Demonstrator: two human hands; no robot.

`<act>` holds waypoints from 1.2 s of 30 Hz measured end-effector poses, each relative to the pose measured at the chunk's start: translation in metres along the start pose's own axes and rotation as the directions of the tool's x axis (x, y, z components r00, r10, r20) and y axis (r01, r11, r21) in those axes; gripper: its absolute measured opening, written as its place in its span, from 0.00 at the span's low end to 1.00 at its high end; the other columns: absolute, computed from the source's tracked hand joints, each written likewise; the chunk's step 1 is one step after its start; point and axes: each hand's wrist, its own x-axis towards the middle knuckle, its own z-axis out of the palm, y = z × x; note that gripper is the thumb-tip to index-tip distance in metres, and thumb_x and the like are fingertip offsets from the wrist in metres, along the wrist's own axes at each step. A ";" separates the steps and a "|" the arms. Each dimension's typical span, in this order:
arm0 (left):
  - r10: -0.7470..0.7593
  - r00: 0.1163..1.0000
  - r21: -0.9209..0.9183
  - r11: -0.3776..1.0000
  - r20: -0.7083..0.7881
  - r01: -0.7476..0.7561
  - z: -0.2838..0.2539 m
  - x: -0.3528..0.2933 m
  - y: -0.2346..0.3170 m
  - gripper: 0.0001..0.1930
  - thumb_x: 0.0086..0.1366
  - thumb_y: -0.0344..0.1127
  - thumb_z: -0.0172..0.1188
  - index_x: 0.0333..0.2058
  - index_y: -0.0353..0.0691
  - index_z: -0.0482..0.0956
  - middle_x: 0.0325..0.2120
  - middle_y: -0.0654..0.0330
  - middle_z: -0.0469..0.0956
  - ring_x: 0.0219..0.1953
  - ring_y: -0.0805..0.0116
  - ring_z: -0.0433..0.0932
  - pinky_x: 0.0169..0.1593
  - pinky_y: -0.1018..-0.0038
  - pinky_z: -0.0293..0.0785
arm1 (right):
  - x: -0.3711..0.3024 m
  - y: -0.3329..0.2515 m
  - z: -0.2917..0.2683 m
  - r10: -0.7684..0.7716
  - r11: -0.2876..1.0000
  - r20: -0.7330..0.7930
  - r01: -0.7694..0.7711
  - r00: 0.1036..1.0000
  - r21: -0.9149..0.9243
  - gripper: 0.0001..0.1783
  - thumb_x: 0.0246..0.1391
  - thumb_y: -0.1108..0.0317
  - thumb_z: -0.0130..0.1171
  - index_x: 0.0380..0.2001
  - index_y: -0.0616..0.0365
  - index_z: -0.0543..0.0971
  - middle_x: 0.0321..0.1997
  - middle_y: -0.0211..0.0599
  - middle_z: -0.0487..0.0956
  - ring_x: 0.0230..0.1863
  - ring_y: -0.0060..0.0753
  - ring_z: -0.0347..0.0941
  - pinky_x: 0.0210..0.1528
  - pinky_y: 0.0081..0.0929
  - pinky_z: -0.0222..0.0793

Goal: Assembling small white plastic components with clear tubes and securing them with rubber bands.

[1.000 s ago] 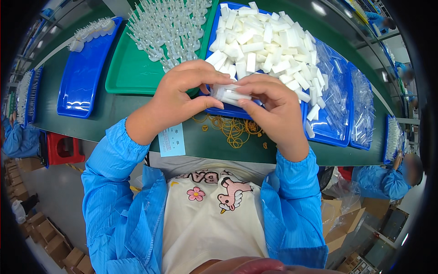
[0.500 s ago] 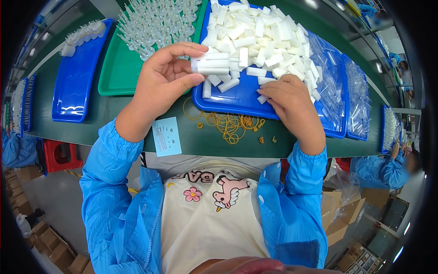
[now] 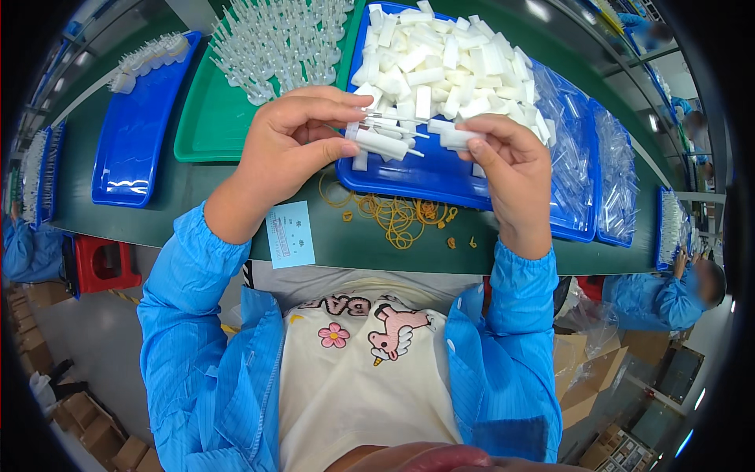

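Observation:
A small part with a clear base and several thin rods point(image 3: 410, 131) sticks out to the right from my left hand point(image 3: 303, 134), which pinches it between thumb and fingers. One white foam block point(image 3: 383, 144) sits along its lower side; other rods look bare. Just right of the rod tips, my right hand point(image 3: 515, 161) pinches small white foam blocks point(image 3: 458, 138) between thumb and fingertips; their exact number is hard to make out. Both hands are above the front of a blue tray point(image 3: 393, 179), which bears a large heap of white foam blocks point(image 3: 464, 59).
A green tray point(image 3: 206, 145) holds many similar rodded parts point(image 3: 283, 47). Farther left, a blue tray point(image 3: 122, 177) has white-covered parts at its far end. Clear plastic tubes point(image 3: 566, 149) fill trays on the right. Rubber bands point(image 3: 397, 220) and a light-blue slip point(image 3: 290, 234) lie near the edge.
My right hand has come up from the foam heap with blocks in its fingers and moved close to the rodded part. In my left hand, bare rods now show where white foam showed before.

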 end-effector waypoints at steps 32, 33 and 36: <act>0.167 0.967 0.515 0.821 0.193 -0.245 0.006 0.004 0.015 0.16 0.45 0.25 0.71 0.36 0.37 0.82 0.41 0.54 0.81 0.39 0.67 0.79 0.41 0.76 0.76 | -0.007 0.004 0.046 0.119 0.989 -0.095 -0.110 0.988 0.097 0.07 0.54 0.79 0.59 0.37 0.65 0.74 0.36 0.39 0.80 0.36 0.22 0.77 0.39 0.16 0.73; 0.173 0.962 0.543 0.798 0.210 -0.262 0.007 0.004 0.015 0.16 0.45 0.25 0.71 0.36 0.37 0.82 0.40 0.54 0.81 0.39 0.66 0.79 0.41 0.75 0.76 | -0.007 0.006 0.050 0.124 0.991 -0.082 -0.119 0.989 0.062 0.07 0.55 0.78 0.60 0.37 0.65 0.75 0.36 0.38 0.80 0.35 0.21 0.76 0.38 0.16 0.72; 0.097 0.985 0.473 0.868 0.141 -0.153 0.011 0.002 0.014 0.17 0.47 0.24 0.69 0.39 0.40 0.83 0.42 0.56 0.80 0.39 0.66 0.79 0.37 0.75 0.77 | -0.008 0.011 0.061 -0.040 0.986 -0.014 0.037 0.999 -0.163 0.08 0.55 0.75 0.60 0.39 0.64 0.76 0.35 0.36 0.80 0.36 0.20 0.75 0.38 0.18 0.70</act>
